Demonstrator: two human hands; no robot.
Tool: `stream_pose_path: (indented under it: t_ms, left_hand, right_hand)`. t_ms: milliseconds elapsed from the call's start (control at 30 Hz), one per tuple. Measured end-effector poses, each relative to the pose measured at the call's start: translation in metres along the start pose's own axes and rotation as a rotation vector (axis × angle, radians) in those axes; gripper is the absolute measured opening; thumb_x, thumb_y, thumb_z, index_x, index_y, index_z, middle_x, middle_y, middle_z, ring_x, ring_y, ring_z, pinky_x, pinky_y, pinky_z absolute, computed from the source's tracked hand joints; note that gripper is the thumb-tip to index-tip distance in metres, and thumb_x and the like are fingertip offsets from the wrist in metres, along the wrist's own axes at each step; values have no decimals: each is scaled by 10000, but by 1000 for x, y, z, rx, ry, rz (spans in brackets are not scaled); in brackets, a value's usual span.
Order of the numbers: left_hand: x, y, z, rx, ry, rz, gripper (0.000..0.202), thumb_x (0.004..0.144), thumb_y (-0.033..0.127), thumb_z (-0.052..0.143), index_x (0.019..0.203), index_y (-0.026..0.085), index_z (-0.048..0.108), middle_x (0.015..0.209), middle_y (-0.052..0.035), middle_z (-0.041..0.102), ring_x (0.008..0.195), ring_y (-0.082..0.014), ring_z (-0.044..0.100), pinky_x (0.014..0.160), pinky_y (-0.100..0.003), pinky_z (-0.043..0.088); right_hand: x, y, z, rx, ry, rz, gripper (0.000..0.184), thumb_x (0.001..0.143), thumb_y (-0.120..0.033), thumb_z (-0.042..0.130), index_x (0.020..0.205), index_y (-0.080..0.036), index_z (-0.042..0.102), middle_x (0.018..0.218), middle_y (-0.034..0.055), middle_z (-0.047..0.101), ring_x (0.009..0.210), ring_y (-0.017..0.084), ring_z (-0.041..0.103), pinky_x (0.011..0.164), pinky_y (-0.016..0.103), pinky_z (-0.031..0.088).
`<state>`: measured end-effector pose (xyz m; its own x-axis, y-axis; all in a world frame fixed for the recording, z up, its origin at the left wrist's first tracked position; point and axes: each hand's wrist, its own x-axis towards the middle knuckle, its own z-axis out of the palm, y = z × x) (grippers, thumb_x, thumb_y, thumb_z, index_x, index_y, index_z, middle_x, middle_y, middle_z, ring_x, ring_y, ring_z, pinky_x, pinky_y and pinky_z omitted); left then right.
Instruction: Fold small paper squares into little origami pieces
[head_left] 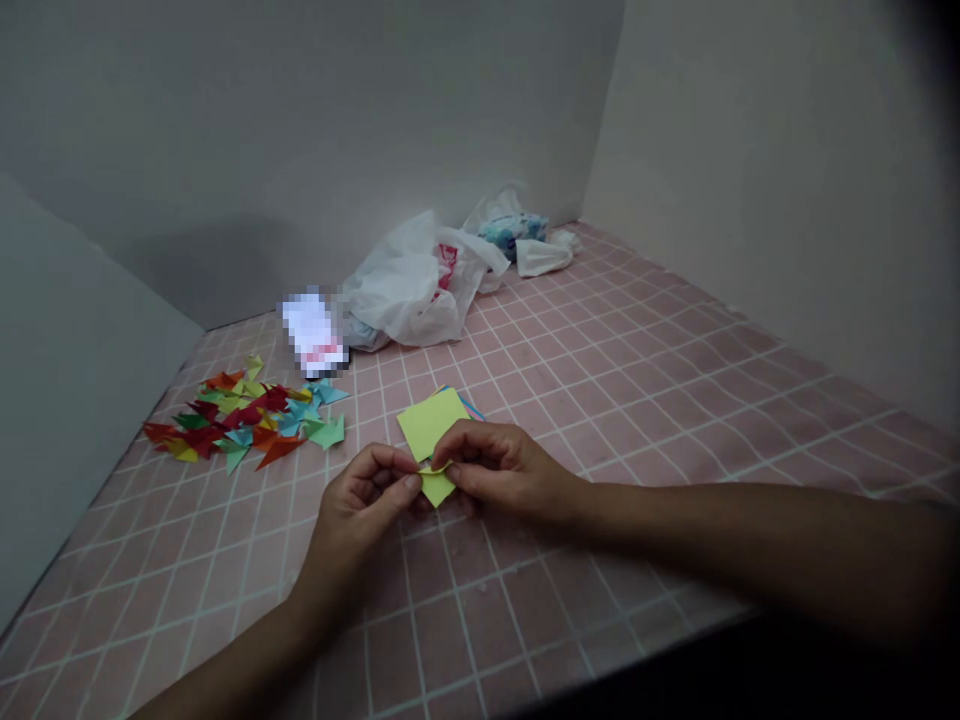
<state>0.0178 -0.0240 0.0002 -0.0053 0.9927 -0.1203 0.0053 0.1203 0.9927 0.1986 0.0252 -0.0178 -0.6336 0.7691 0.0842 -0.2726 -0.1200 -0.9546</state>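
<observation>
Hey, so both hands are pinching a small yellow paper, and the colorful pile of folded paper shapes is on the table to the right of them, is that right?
Not quite: the pile of folded paper shapes is to the left, as the head view shows. The left hand and right hand do pinch the small yellow paper.

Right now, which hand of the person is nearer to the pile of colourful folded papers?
Left. The left hand is apart from the folded papers, to their right and nearer the camera. The right hand is farther away, on the left hand's right side.
</observation>
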Motion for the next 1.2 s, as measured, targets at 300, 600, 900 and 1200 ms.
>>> stream_pose_path:
  t_ms: [300,600,900,1200]
  left_hand:
    - [-2,-2,-2,-84,5,-72,67,802,206,701,815,196,636,636,31,678,609,-108,630,615,-198,477]
    - [-1,-3,-1,57,-3,40,59,791,220,729,799,197,676,727,26,664,644,-106,618,620,-200,496]
    - [-5,4,3,217,24,172,17,797,193,682,811,195,674,750,-1,682,671,-137,637,627,-232,513]
    - [-7,6,1,349,-28,353,135,857,126,607,815,225,689,783,1,668,729,-142,627,672,-241,484]
  right_hand:
    - [-1,-2,0,12,-17,25,81,815,-165,570,851,-147,641,622,-44,577,514,64,518,516,195,412]
    - [1,0,0,44,-22,12,117,776,-101,561,865,-175,551,634,-60,584,503,66,529,501,187,424]
    - [0,-3,2,53,-21,51,134,793,-119,585,881,-186,510,635,-68,591,490,65,537,494,186,431]
    - [0,-2,2,131,-23,123,102,804,-119,598,852,-173,526,619,-54,632,470,65,563,480,174,459]
